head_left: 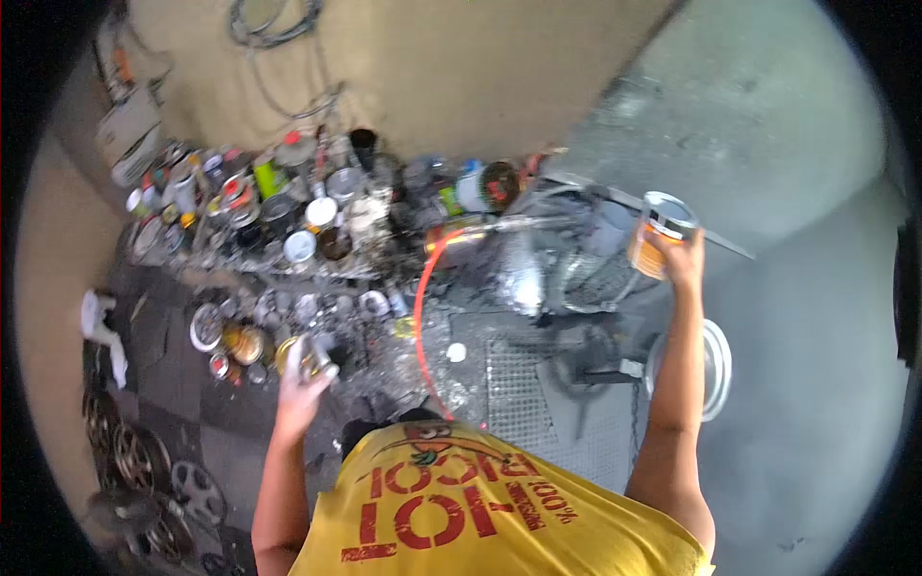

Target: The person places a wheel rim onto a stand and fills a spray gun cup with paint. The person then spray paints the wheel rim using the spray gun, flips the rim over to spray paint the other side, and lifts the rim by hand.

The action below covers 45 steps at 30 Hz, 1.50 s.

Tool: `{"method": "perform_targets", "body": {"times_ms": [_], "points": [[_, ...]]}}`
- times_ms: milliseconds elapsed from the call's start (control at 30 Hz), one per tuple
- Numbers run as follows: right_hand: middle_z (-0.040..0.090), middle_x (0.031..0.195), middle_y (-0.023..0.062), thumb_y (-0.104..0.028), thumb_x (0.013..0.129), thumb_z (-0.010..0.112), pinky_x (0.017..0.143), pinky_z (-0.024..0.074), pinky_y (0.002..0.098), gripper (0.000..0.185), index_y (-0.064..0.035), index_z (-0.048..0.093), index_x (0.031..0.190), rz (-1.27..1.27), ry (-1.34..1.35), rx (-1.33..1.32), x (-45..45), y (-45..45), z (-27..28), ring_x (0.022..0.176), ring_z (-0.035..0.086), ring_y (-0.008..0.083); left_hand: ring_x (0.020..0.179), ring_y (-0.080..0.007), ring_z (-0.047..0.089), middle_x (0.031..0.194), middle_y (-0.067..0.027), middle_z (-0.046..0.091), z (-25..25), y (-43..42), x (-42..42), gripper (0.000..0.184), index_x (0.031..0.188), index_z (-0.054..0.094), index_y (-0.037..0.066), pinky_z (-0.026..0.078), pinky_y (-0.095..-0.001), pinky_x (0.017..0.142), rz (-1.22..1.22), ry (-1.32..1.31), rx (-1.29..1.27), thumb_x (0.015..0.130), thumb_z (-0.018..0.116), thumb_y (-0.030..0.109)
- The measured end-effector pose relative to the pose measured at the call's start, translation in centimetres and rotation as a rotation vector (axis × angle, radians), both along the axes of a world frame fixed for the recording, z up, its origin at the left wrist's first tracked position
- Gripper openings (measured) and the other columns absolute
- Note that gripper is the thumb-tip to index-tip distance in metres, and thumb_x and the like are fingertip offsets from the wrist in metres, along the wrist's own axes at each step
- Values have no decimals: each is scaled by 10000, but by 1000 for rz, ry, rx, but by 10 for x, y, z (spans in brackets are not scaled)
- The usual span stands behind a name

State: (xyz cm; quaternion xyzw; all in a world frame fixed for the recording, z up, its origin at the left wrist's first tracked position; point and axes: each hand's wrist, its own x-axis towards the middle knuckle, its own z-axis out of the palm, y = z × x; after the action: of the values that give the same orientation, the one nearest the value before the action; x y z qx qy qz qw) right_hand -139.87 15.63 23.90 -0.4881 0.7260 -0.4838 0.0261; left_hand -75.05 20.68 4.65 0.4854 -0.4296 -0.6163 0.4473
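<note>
Orange with a silver-grey top, the can (651,253) is where my feed shows the right hand (684,259), held out at the far right with fingers wrapped around its side. I see it raised and slightly tilted, near the bundle of shiny foil-like wrapping (521,274).

My view of the left hand (303,389) is blurrier: it reaches low among the small containers (247,346) beside the cluttered shelf (240,259), its fingers at a pale object (328,370). I cannot tell whether they grip it or only touch it.

Between the 2 hands, I make out a red hose (419,326) curving down towards the yellow shirt (442,509), and 1 small white disc (456,352) near the metal grating (519,384). A pale round rim (718,370) shows beside the right forearm, and spoked wheels (139,456) sit at lower left.
</note>
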Motion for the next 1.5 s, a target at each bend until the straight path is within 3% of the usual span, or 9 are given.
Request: {"method": "perform_targets", "body": {"times_ms": [167,333,433,600,667,967,1167,1267,1500], "points": [[675,1151,95,-112,687,872,957,489,348,701,4,554,1301,159,-327,-195,95,23,-14,1037,642,205,1276,-215,504,1380,-119,530,44,-42,-10,859,1513,345,18,418,-345,1072,-47,-247,-274,789,801,89],[634,1226,101,-50,683,829,1015,468,368,714,-6,527,1328,320,-482,-184,224,22,-68,1134,601,206,1420,-362,383,1509,-235,407,106,-75,-50,986,1528,321,22,308,-408,1177,-310,-527,-789,724,855,223],[566,1320,134,-159,555,958,1042,464,388,1003,-4,407,1378,384,-361,-71,303,9,-105,1192,580,237,1438,-400,335,1536,-253,349,138,-84,-70,991,1545,296,50,292,-433,1189,-420,-554,-881,745,840,268],[573,1304,171,-198,550,926,1025,470,413,1015,-11,397,1396,490,-179,55,412,-3,-127,1206,583,280,1398,-441,367,1532,-287,311,131,-118,-61,984,1550,286,75,316,-456,1178,-493,-676,-982,750,822,277],[566,1310,181,-213,550,908,1022,467,413,1032,-12,385,1417,507,-88,94,427,-10,-137,1215,580,294,1388,-427,391,1526,-270,335,120,-128,-48,962,1531,314,65,348,-455,1162,-696,-779,-952,739,825,255],[575,1295,211,-256,521,939,987,487,450,1068,-16,397,1409,728,-65,161,417,-58,-155,1194,593,378,1351,-379,462,1533,-203,394,92,-161,-31,986,1536,347,138,401,-422,1128,-607,-743,-813,691,847,226],[562,1330,168,-233,538,959,1021,468,405,1114,4,348,1438,874,-110,210,385,-134,-192,1211,577,264,1399,-364,407,1539,-163,400,61,-211,-60,954,1522,382,180,315,-555,1160,-538,-881,-762,692,840,288],[571,1276,183,-222,509,961,1012,467,428,1048,5,413,1373,740,-377,104,376,-197,-227,1165,590,321,1384,-370,420,1483,-165,469,65,-224,-69,795,1442,466,133,307,-545,1159,-178,-865,-688,740,813,266],[548,1312,185,-263,517,982,1071,411,423,1065,18,419,1376,233,-275,56,339,-384,-317,1213,548,312,1218,-426,539,1313,-243,571,-24,-106,-5,560,1340,543,46,439,-460,1051,-156,-936,49,847,725,239]]}}
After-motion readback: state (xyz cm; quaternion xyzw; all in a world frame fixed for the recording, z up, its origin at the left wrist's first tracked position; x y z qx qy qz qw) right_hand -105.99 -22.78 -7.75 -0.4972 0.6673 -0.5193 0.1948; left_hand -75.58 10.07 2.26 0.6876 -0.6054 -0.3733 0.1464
